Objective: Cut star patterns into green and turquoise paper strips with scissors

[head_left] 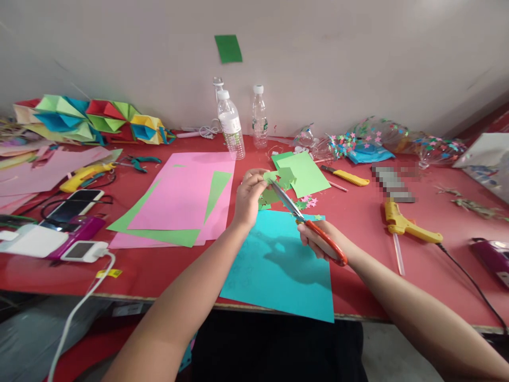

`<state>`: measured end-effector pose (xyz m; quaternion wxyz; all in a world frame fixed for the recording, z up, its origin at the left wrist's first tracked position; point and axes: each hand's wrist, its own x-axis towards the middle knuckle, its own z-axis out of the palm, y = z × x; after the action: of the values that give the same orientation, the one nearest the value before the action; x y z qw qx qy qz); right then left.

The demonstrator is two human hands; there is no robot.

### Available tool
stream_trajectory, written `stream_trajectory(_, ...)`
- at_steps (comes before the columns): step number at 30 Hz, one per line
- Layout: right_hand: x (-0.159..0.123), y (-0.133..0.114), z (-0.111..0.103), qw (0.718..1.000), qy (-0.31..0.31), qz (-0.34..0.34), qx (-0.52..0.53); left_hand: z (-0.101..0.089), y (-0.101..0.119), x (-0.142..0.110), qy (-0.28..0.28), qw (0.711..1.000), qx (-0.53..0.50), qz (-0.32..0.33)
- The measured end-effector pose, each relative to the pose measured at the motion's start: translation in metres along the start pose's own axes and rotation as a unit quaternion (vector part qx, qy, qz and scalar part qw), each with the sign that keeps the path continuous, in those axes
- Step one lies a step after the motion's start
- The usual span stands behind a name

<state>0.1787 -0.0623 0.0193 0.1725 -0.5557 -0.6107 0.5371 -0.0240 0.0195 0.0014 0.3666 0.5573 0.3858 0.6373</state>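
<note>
My left hand [249, 195] pinches a small piece of light green paper [285, 177] with cut edges. Red-handled scissors [324, 241] are gripped in my right hand [324, 239], their blades pointing up and left to the green piece near my left fingertips. Under both hands lies a turquoise sheet [278, 276] with faint drawn outlines, reaching over the table's front edge. Small pink and green paper stars [307, 202] are scattered just beyond it. Behind them sit light green square sheets [309, 174].
Pink and green sheets [178, 196] lie to the left, beside a power strip and phone [75, 206]. Plastic bottles [231, 130] stand by the wall. To the right are a yellow utility knife [350, 177], a yellow glue gun [409, 225] with its cord, and bags of stars [344, 144].
</note>
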Motion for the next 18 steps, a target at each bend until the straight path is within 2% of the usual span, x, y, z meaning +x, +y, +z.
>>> stream_trajectory(4,0.0003,0.0032,-0.002,1.0,-0.013,-0.016,-0.01,0.0003,0.0034,-0.0001,0.001,0.999,0.034,0.024)
stream_trajectory(9,-0.0003,0.0079,-0.0042,0.998,-0.036,-0.05,-0.005,-0.0007,0.0027,0.001,-0.013,1.0,0.016,0.014)
stream_trajectory(18,-0.0006,0.0032,-0.0055,0.998,-0.025,-0.054,-0.018,-0.0027,0.0084,0.0021,-0.02,0.998,0.052,0.03)
